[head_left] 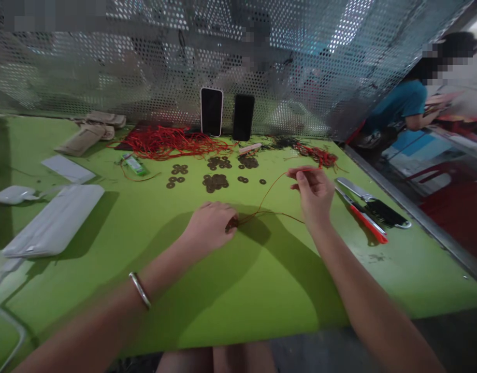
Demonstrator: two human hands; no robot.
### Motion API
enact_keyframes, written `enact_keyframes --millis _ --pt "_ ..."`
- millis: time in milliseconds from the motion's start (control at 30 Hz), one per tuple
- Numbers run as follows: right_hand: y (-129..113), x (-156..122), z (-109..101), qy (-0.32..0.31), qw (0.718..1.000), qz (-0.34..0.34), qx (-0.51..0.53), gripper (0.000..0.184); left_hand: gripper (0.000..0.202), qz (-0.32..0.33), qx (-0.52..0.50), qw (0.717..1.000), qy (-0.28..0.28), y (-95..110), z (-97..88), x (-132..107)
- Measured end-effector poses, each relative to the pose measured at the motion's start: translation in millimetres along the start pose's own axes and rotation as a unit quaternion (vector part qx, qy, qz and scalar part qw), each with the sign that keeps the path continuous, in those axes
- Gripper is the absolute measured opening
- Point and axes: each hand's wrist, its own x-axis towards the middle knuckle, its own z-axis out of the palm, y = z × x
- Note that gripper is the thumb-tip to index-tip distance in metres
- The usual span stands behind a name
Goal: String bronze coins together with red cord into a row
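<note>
My left hand (210, 224) rests on the green table (261, 280), fingers closed on a small dark coin piece (231, 224) tied to a thin red string (267, 199). The string runs up and right to my right hand (313, 192), which pinches its far end above the table. Several dark round coins (215, 181) lie in loose piles beyond my hands. A heap of red strings (164, 142) sits behind the coins.
Two phones (212, 111) lean on the perforated metal screen at the back. Scissors (355, 189), a red cutter (364, 220) and a black comb (386, 213) lie at right. A white pouch (55, 220) and green lighter (134, 165) lie at left. A person in blue sits far right.
</note>
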Motion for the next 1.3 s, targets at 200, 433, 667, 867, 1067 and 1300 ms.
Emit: enact_keyframes --millis 200,433,667,867,1067,1300 --pt "-7.8 -4.9 3.9 -0.037 0.998 0.01 0.044 0.01 0.019 0.003 0.013 1.0 -0.01 0.9 -2.3 0.0" --pt "-18.9 -11.3 6.3 -0.101 0.992 0.019 0.069 0.007 0.027 0.039 0.035 0.999 -0.002 -2.2 5.2 0.4" --pt "-24.4 -13.4 4.4 -0.107 0.991 0.019 0.078 0.007 0.033 0.049 0.007 0.999 0.001 -0.2 11.0 -1.1" --pt "-26.5 -13.9 3.8 -0.104 0.991 0.018 0.086 0.006 0.041 0.065 0.012 0.998 -0.005 5.1 17.4 0.0" --pt "-25.8 -14.6 3.9 -0.108 0.99 0.023 0.083 0.007 0.038 0.071 0.018 0.997 -0.023 10.6 14.3 -1.0" --pt "-27.4 -15.7 4.4 -0.109 0.992 0.035 0.052 0.012 0.048 0.079 0.014 0.997 -0.008 14.0 23.3 -3.2"
